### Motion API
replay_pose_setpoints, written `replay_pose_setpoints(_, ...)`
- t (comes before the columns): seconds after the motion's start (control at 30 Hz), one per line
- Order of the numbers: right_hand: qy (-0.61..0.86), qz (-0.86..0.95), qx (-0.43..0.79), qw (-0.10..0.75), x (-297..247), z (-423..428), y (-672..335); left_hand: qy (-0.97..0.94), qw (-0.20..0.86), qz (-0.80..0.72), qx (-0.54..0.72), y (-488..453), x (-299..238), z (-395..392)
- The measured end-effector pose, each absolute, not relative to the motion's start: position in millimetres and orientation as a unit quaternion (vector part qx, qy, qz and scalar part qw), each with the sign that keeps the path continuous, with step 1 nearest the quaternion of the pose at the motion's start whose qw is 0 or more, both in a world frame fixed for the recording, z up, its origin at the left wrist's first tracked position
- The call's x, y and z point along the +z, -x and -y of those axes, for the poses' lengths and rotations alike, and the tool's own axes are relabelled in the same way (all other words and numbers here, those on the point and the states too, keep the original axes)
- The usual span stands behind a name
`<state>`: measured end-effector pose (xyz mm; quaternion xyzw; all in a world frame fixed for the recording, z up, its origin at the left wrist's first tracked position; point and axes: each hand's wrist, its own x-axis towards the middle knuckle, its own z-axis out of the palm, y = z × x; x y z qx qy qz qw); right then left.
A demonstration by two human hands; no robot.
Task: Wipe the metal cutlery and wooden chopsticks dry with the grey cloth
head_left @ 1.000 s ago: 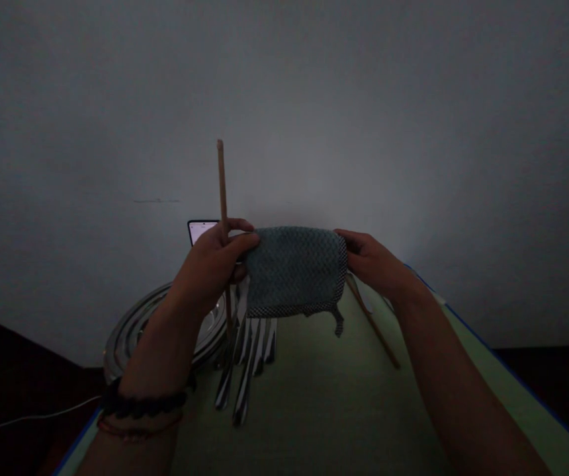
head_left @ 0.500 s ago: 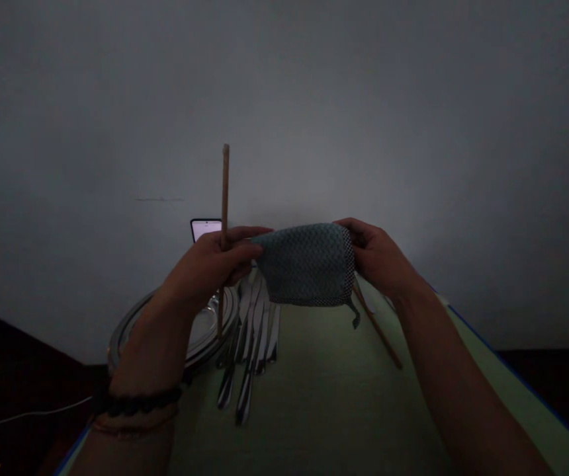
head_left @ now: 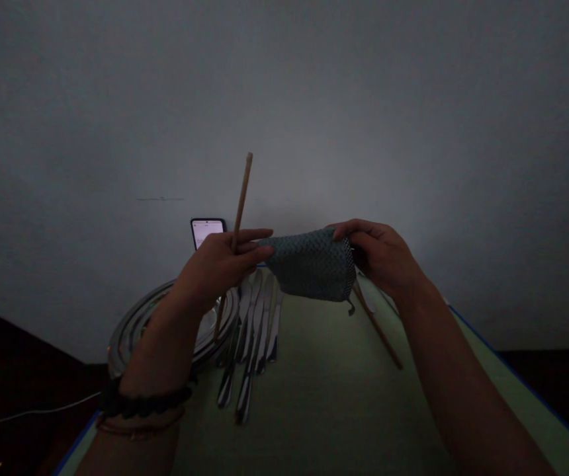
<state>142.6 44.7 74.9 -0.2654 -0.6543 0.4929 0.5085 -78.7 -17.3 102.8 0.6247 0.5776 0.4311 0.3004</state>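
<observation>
A grey-green woven cloth point(head_left: 311, 270) with a checked edge and a small hanging loop is held up between my two hands, above the table. My left hand point(head_left: 218, 264) is closed, pinching the cloth's left end between thumb and fingers. It also grips a wooden chopstick point(head_left: 243, 192), which sticks up between the fingers and leans slightly right. At the cloth's upper right corner, my right hand point(head_left: 381, 254) pinches the fabric. Another wooden chopstick point(head_left: 381, 334) lies on the table below my right hand, next to a partly hidden metal knife point(head_left: 368, 301).
Several table knives point(head_left: 245, 390) lie in a bunch on the green tabletop point(head_left: 324, 390). Left of them are round metal plates point(head_left: 123, 337), partly behind my left arm. A lit phone point(head_left: 208, 229) leans against the grey wall point(head_left: 284, 99). A white cable point(head_left: 41, 413) runs at lower left.
My left hand has shifted slightly right, and the chopstick has tilted from upright toward the right. The cloth has bunched and hangs shorter, with my right thumb over its top edge.
</observation>
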Motion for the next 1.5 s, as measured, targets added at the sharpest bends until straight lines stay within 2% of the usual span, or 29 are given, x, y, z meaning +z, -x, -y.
replay_pose_setpoints(0.17,0.246,0.647,0.515,0.506,77.7,-45.2,-143.4,-0.644,0.244,-0.582,0.433,76.7,102.2,15.1)
replay_pose_setpoints(0.27,0.264,0.687,0.468,0.488,79.6,-43.0,-145.4,-0.660,0.193,-0.589,0.425,76.3,100.7,13.2)
replay_pose_setpoints(0.33,0.295,0.736,0.433,0.429,81.2,-40.9,-147.8,-0.675,0.177,-0.594,0.400,74.2,99.3,12.6)
replay_pose_setpoints(0.47,0.338,0.843,0.348,0.232,81.2,-40.7,-152.8,-0.706,0.171,-0.600,0.334,65.6,94.3,12.1)
replay_pose_setpoints(0.53,0.368,0.857,0.293,0.209,77.9,-45.1,-154.3,-0.701,0.179,-0.606,0.331,62.3,90.6,11.2)
replay_pose_setpoints(0.6,0.415,0.833,0.261,0.257,73.5,-51.9,-155.2,-0.701,0.194,-0.606,0.323,61.7,87.0,10.0)
replay_pose_setpoints(0.77,0.460,0.680,0.167,0.547,69.9,-62.5,-156.6,-0.762,0.194,-0.579,0.217,65.6,82.7,8.0)
replay_pose_setpoints(0.83,0.434,0.660,0.132,0.599,73.5,-58.0,-154.5,-0.780,0.182,-0.566,0.196,65.5,82.2,7.5)
replay_pose_setpoints(0.9,0.386,0.735,0.130,0.542,78.1,-49.2,-149.4,-0.794,0.162,-0.555,0.186,64.1,82.2,7.3)
replay_pose_setpoints(1.0,0.304,0.880,0.169,0.323,82.4,-36.1,-138.1,-0.814,0.123,-0.545,0.160,61.0,84.1,8.7)
replay_pose_setpoints(1.07,0.298,0.903,0.191,0.241,82.0,-32.1,-132.2,-0.823,0.102,-0.542,0.136,59.5,86.3,10.6)
replay_pose_setpoints(1.2,0.307,0.898,0.211,0.232,77.8,-35.6,-132.4,-0.828,0.073,-0.544,0.115,57.2,89.9,14.5)
replay_pose_setpoints(1.37,0.323,0.913,0.194,0.159,78.0,-43.4,-146.9,-0.824,0.066,-0.545,0.141,58.6,93.6,16.0)
replay_pose_setpoints(1.5,0.348,0.898,0.183,0.197,81.1,-46.3,-164.0,-0.793,0.034,-0.578,0.186,79.5,99.2,15.8)
